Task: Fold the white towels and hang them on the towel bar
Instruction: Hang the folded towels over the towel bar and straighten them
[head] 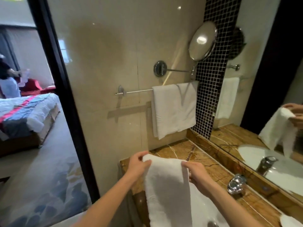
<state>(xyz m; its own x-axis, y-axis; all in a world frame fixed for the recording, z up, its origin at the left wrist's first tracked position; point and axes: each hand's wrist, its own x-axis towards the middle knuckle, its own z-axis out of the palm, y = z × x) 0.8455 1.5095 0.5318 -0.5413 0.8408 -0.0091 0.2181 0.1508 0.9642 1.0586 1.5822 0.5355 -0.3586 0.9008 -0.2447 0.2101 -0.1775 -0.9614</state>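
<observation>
- My left hand (139, 163) pinches the top left corner of the white hand towel (167, 190), with the fingers curled over the edge.
- My right hand (195, 172) grips the opposite top corner in the same way. Between my hands the towel hangs as a long strip, and its lower end drops toward the sink basin (211, 210) and out of view.
- I judge this to be the folding step. The strip looks already narrowed lengthwise, so the two top corners should sit level and the side edges should line up before it goes over the rail.
- The towel bar (136, 91) has a bare stretch on its left, next to the bracket. That is where this towel should go.
- Two folded white towels (165, 110) hang on the right part of the bar, overlapping slightly. I would match their width and drop, with both halves hanging even.
- The marble tabletop (178, 151) lies below the bar, so I should lift high enough for the hanging end to clear it.
- The chrome tap handle (236, 184) sits near my right wrist and could snag a trailing edge.
</observation>
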